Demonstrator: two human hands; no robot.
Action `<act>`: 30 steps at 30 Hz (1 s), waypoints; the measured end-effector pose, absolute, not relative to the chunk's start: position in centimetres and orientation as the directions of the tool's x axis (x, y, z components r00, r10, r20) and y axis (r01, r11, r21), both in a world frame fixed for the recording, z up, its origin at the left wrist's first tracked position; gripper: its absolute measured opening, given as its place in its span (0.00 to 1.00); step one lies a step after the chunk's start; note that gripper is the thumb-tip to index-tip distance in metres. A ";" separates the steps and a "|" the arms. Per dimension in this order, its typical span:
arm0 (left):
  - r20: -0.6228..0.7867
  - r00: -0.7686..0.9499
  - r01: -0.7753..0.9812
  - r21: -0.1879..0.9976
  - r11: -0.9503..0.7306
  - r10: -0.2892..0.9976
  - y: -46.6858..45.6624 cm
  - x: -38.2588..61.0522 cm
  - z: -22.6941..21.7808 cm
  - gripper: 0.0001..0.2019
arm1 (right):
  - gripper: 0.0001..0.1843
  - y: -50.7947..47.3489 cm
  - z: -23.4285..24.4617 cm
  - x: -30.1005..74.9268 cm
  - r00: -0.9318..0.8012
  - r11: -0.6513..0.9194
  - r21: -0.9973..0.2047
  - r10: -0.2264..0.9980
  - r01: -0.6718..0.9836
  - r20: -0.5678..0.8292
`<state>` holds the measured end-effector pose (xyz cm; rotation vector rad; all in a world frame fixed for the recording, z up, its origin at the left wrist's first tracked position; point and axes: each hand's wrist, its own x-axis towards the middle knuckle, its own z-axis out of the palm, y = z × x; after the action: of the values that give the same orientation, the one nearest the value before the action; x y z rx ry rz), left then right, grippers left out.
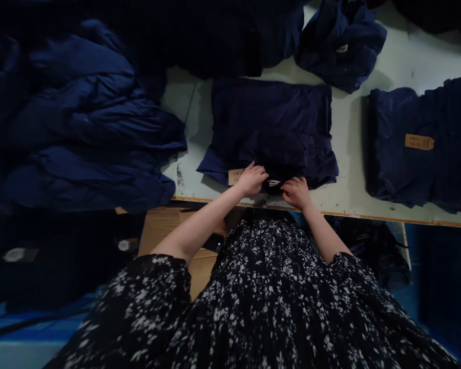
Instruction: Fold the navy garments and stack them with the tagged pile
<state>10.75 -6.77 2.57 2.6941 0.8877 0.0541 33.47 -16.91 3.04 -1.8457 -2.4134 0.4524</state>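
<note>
A folded navy garment [272, 110] lies on the pale table in front of me, its near part bunched up close to the table edge. My left hand [252, 179] has its fingers curled onto the near edge of this garment, beside a tan paper tag [235, 177]. Opposite it, my right hand [296, 191] grips the same edge with bent fingers. Between the two hands a small white label [273, 183] shows on the dark cloth. The fingertips are partly lost in the dark fabric.
Loose navy garments [92, 118] are heaped at the left. A stack of folded navy garments [415, 146] with a tan tag stands at the right, and a crumpled one [341, 46] lies behind. Below the table [349, 159] is a cardboard box [161, 230].
</note>
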 end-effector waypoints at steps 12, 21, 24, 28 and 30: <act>-0.047 0.790 0.583 0.365 -0.726 0.611 -7.5 12.6 1.9 0.10 | 0.15 -13.7 4.1 32.6 -0.234 0.210 -0.141 0.953 0.968 -0.190; -0.048 0.683 0.702 0.318 -0.638 0.728 -7.7 13.9 2.2 0.10 | 0.11 -12.4 4.4 33.8 -0.259 0.200 -0.281 0.947 0.939 -0.192; -0.076 0.694 0.693 0.342 -0.635 0.716 -7.0 14.3 2.6 0.05 | 0.11 -12.5 4.9 34.0 -0.256 0.195 -0.292 0.949 0.936 -0.186; -0.130 0.744 0.655 0.334 -0.678 0.655 -6.2 14.6 3.7 0.06 | 0.14 -12.3 5.3 33.3 -0.265 0.226 -0.245 0.954 0.943 -0.140; -0.125 0.762 0.638 0.312 -0.704 0.635 -6.1 14.6 4.1 0.08 | 0.13 -12.1 5.1 32.8 -0.262 0.233 -0.204 0.957 0.951 -0.128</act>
<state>14.65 -6.12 4.11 2.6224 0.9789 -0.0120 32.76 -12.14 5.10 -1.8933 -2.4479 0.3769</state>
